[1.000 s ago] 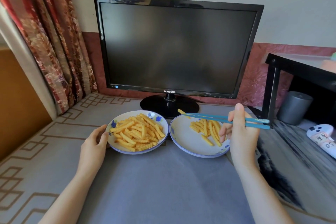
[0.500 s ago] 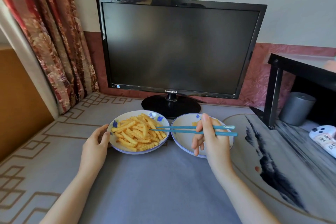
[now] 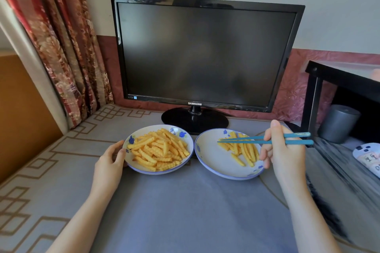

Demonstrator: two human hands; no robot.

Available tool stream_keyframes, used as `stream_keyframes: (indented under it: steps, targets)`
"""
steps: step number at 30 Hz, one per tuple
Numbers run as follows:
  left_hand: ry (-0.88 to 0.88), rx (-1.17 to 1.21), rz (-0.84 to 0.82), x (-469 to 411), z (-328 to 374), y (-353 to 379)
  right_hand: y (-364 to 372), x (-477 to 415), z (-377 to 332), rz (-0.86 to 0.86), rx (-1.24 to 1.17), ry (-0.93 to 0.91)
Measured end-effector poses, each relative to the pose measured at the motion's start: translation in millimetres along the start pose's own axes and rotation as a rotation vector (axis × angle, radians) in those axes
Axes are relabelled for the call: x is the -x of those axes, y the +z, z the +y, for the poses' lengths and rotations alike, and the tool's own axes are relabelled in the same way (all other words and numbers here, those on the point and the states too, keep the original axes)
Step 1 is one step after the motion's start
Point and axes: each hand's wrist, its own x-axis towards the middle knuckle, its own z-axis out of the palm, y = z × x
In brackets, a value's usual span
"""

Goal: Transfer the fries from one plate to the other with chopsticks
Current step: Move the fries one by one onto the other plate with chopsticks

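I see the left hand (image 3: 111, 159) curled on the rim of the left plate (image 3: 135, 165), which holds the big pile of fries (image 3: 158, 150). Right hand (image 3: 284, 154) pinches the blue chopsticks (image 3: 242, 141), tips together over the few fries (image 3: 244, 153) on the right plate (image 3: 213, 160). Plates sit just beside each other on the tabletop (image 3: 185, 211). Dark monitor (image 3: 201, 53) behind.
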Motion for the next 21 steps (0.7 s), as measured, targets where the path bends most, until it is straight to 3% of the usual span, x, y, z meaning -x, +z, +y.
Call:
stream_keyframes:
  steps: [15,21]
  targets:
    - [-0.001,-0.006,0.003,-2.2,-2.3,0.4,-9.5,-1.6,-6.0,-0.054,0.097,0.019]
    - [-0.001,-0.008,0.002,-2.6,-3.2,-0.2,-2.1,1.9,-7.3,0.024,0.034,-0.005]
